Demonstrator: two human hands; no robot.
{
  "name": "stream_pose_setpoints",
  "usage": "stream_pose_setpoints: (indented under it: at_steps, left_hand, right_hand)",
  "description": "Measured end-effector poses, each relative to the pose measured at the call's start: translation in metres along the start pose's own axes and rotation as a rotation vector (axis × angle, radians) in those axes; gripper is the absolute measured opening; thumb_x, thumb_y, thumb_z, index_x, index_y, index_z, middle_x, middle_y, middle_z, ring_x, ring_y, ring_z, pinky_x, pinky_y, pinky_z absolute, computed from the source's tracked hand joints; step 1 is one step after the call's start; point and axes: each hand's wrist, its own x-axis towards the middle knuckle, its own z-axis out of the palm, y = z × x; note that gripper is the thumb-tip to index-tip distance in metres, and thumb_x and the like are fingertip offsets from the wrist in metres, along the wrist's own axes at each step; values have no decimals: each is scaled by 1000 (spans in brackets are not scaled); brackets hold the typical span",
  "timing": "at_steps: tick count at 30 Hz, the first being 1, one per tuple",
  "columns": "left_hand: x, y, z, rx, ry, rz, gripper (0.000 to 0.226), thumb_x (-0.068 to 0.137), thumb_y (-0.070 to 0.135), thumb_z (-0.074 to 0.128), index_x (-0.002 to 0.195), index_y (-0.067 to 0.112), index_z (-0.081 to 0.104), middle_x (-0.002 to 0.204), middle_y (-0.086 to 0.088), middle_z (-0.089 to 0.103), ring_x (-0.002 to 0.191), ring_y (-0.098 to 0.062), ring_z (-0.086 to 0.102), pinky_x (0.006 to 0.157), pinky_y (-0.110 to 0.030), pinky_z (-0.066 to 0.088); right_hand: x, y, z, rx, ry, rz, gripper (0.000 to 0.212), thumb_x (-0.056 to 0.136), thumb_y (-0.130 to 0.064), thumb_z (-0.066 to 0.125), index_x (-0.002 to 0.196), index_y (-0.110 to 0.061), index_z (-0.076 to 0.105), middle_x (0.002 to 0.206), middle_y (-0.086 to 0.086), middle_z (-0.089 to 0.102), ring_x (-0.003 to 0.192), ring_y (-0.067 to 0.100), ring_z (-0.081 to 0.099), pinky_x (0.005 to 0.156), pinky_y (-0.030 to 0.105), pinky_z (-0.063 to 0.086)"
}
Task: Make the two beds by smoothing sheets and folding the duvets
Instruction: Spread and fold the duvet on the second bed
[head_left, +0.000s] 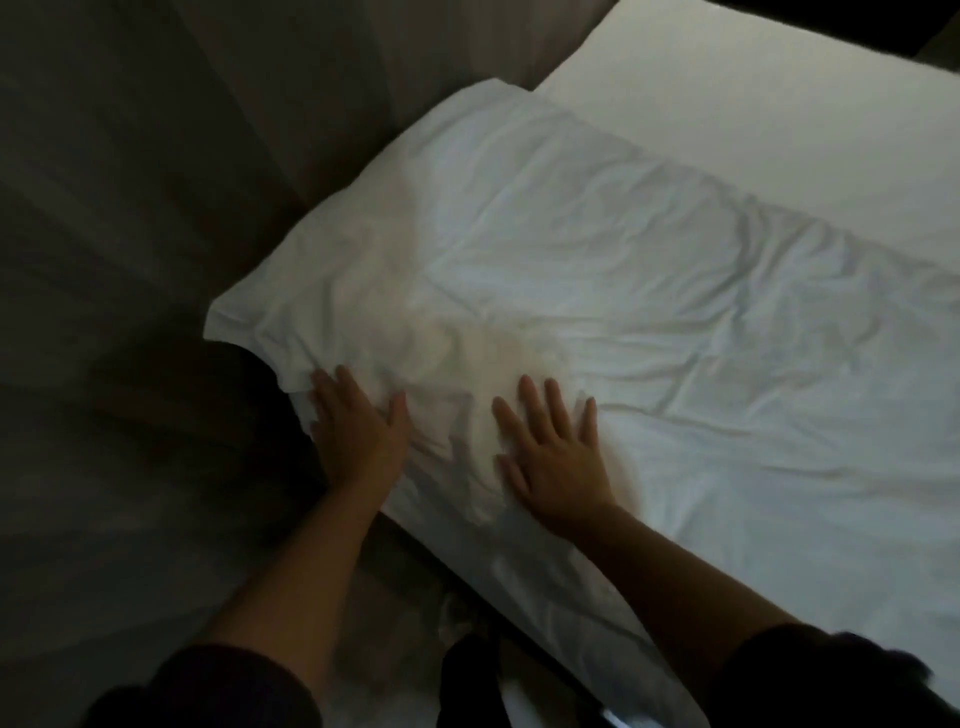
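**Q:** So where was the duvet when you had both hands down?

**A:** The duvet (597, 270) was lying white and pretty crumpled across the bed (524, 587), covering most of it from the near edge upward. Past its far edge a stretch of bare sheet (779, 119) showed, and that part looked smooth. One duvet corner (221, 322) stuck out over the side of the bed, off to my left.

**Q:** And your hands? Grabbing it or what?

**A:** Nope, nothing pinched. My left hand (358, 436) was flat on the duvet right by that near-left edge, fingers (345, 387) straight and close together, thumb out to the side. My right hand (556, 462) was just beside it, further onto the duvet, palm down, fingers (527, 405) spread wide. Both were resting on the fabric, with a bunch of creases between and around them. My dark sleeves (234, 686) ended near my elbows, so my forearms were bare. Everything left of the bed was dim and blurry, honestly couldn't tell you what it was.
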Motion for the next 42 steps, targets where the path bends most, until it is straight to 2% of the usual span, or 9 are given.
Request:
stream_pose_setpoints:
  at_steps: [9,11,15,18,23,26,32,36,42]
  left_hand:
    - [142,-34,-14,-871,-158,-742,108,73,71,62,149,4,25,148,-19,36,131,-38,41,107,-46,39]
    - [150,-41,-17,-1019,-180,-784,121,51,80,68,147,14,33,143,-9,43,124,-33,47,101,-44,43]
    - [149,-45,-27,-1202,-184,-664,54,75,49,76,120,28,55,123,3,55,109,-22,53,95,-39,45]
    - [139,-31,-41,-1246,-196,-563,53,67,35,82,114,32,59,121,2,62,107,-23,60,97,-44,49]
    - [108,27,-91,-1106,-156,-221,47,78,13,78,120,19,57,117,3,59,107,-16,58,87,-29,49]
    - [69,69,-110,-833,-236,104,55,78,9,78,126,2,53,117,-6,60,106,-17,58,83,-22,44]
    - [-33,175,-107,-626,-336,920,41,82,16,71,121,11,60,125,1,58,120,-9,52,104,-28,42]
    - [-124,240,-73,-362,-329,1273,54,77,-8,66,127,11,59,129,-1,58,121,-14,53,104,-19,39]
    - [-278,311,-1,-124,-468,1730,54,68,-5,56,118,13,63,116,-8,65,102,-25,62,85,-32,52]
  right_hand:
    - [143,-82,-11,41,-14,20,73,88,-60,5,155,-32,5,163,6,-5,149,32,-7,116,57,-5]
    - [160,-85,-8,16,-53,25,76,84,-64,-2,155,-34,-2,163,5,-12,149,31,-12,117,58,-6]
    - [169,-85,0,-18,-141,46,79,81,-66,-9,153,-35,-10,162,4,-17,148,29,-17,117,57,-6]
    - [167,-84,-6,113,-164,69,71,91,-64,6,154,-34,-5,163,1,-10,149,25,-11,119,53,-4]
    - [156,-68,-77,1105,-46,280,60,100,-47,44,152,-23,27,158,0,30,144,17,29,117,29,19]
    - [135,-36,-138,1611,-119,404,56,96,-60,40,144,-31,43,143,0,51,126,25,53,100,45,46]
    - [37,67,-234,1889,-113,354,72,93,-65,31,136,-12,53,122,12,67,108,26,66,81,35,57]
    - [-60,153,-252,1830,-136,365,67,90,-58,47,138,-11,53,130,14,62,120,30,59,100,40,48]
    - [-217,283,-201,1504,115,745,27,84,-11,69,107,1,64,103,22,69,92,38,67,89,45,53]
